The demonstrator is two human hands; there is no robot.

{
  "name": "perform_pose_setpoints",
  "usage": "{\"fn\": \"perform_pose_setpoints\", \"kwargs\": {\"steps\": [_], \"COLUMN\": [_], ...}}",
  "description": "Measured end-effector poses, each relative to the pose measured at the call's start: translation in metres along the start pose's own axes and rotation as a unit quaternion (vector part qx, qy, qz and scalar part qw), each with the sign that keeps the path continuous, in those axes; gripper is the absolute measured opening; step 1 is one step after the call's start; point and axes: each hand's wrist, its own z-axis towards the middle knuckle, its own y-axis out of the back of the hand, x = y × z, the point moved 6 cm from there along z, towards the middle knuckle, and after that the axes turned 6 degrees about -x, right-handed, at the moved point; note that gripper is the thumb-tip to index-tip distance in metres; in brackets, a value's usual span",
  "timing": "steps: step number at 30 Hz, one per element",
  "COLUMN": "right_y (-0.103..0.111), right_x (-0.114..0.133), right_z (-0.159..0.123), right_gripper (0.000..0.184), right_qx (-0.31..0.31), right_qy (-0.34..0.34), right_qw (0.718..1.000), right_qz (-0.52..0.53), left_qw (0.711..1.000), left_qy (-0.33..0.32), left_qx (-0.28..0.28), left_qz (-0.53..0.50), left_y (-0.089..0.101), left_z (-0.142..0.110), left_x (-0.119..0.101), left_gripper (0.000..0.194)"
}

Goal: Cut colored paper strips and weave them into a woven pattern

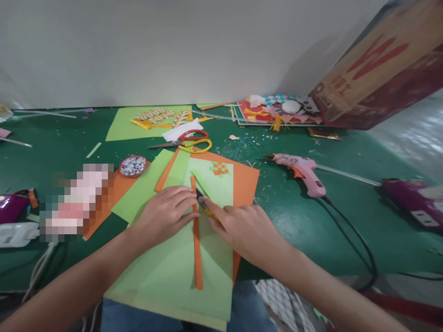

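My left hand (170, 213) has its fingertips and thumb closed at a narrow orange paper strip (197, 251), which lies lengthwise over light green paper sheets (162, 288). In my right hand (244, 226) is a utility knife (210, 212) with a yellow body and dark front end. Its tip is close beside the strip's upper part, but I cannot tell whether it touches. A thin green paper strip (203, 183) lies just beyond the knife. Above it rests a small woven orange-and-green paper piece (220, 169).
Scissors (194, 140) with red and yellow handles lie behind the paper. A pink glue gun (301, 173) sits to the right, its cord trailing forward. On the left are a round container of googly eyes (133, 166) and a blurred-out object (78, 200). A paper bag (384, 69) stands back right.
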Motion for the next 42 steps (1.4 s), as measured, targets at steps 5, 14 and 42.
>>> {"fn": "perform_pose_setpoints", "kwargs": {"steps": [5,14,42], "right_y": [-0.001,-0.001,0.001], "right_x": [-0.002,-0.003,-0.013], "right_z": [-0.001,0.003,0.024], "right_gripper": [0.047,0.045,0.046], "right_qx": [-0.008,-0.029,-0.024], "right_qy": [-0.002,-0.017,-0.043], "right_qw": [1.000,0.999,0.999], "right_qz": [0.011,0.017,0.004], "left_qw": [0.997,0.995,0.998], "left_qy": [0.058,0.079,0.053], "left_qx": [0.049,0.059,0.046], "left_qz": [0.002,-0.011,0.009], "left_y": [-0.013,-0.017,-0.016], "left_z": [-0.003,-0.005,-0.006], "left_x": [0.013,0.016,0.012], "left_gripper": [0.061,0.058,0.045]}}
